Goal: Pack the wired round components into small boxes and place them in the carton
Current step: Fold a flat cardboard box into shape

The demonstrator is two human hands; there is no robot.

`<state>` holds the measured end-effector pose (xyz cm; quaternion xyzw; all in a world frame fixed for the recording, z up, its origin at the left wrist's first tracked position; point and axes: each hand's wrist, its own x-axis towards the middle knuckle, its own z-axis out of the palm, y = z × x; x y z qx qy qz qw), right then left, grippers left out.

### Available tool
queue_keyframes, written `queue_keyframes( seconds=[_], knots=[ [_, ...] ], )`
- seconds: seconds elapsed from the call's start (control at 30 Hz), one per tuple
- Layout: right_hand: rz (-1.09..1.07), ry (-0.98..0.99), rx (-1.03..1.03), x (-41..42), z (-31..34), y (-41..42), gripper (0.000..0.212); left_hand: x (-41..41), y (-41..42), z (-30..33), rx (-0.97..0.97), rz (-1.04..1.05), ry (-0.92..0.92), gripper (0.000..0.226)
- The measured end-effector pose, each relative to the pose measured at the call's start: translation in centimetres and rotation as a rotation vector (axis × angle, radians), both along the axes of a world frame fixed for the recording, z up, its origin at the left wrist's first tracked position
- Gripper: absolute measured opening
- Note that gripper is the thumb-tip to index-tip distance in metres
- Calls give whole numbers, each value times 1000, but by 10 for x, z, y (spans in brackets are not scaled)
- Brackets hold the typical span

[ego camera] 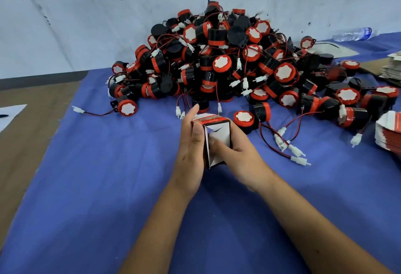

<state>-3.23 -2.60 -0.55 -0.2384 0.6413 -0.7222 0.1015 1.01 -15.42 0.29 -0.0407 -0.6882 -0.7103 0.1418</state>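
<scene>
Red-and-black round components (pixel 221 63) with white faces on blue cloth (pixel 108 165).

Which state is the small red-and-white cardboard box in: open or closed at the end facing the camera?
Open. The small red-and-white cardboard box, held by the left hand and right hand, shows its white inside and unfolded flaps.

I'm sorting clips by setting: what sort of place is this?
Probably a small factory's hand-packing bench: a big pile of identical wired round components, stacks of flat unfolded boxes at the right edge, and both hands folding a small box on blue cloth.
</scene>
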Motion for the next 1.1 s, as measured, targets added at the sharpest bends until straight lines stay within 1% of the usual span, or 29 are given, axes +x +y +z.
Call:
queue_keyframes(
  seconds=[0.03, 0.13, 0.27, 0.37, 0.43, 0.5, 0.57, 0.7, 0.8, 0.9, 0.93, 0.97, 1.0, 1.03, 1.1],
  knots=[
    [-14, 20, 16, 0, -1, -1, 30, 0, 0, 0, -19, 3, 3, 44],
    [-2, 36, 7, 1, 2, 0, 30, 1, -2, 2, -49, -6, 16, 55],
    [102, -16, -5, 1, 10, 5, 45, 0, -9, 2, -11, 11, -26, 48],
    [59, -25, -12, 0, 10, 6, 47, 1, -10, 1, -35, 47, -36, 51],
    [43, -34, -28, 0, 8, 4, 44, 1, -7, 2, -78, 58, -34, 55],
    [16, -10, -21, 0, 8, 3, 42, 1, -4, 2, -173, 81, -30, 68],
    [5, 15, -10, -1, 7, 3, 42, 1, -4, 1, -225, 95, -12, 73],
    [15, 11, -16, 0, 7, 2, 41, 0, -7, -1, -181, 92, 16, 69],
    [101, -36, -57, 0, 9, 6, 42, 0, -10, -2, -112, 61, 20, 67],
    [199, -94, -85, -1, 16, 12, 41, -2, -19, -5, -28, 13, 1, 90],
    [212, -86, -89, -1, 17, 13, 37, -2, -22, -7, -30, 13, -1, 92],
    [208, -60, -86, 1, 18, 12, 34, -2, -24, -8, -65, 36, -3, 90],
    [163, 14, -48, 3, 18, 10, 32, -3, -26, -10, -122, 83, -7, 83],
    [59, 161, 51, 5, 17, 10, 30, -5, -28, -10, -179, 154, -13, 74],
    [-251, 604, 410, 5, 12, 8, 28, -7, -31, -10, -223, 305, -20, 62]
  ],
)
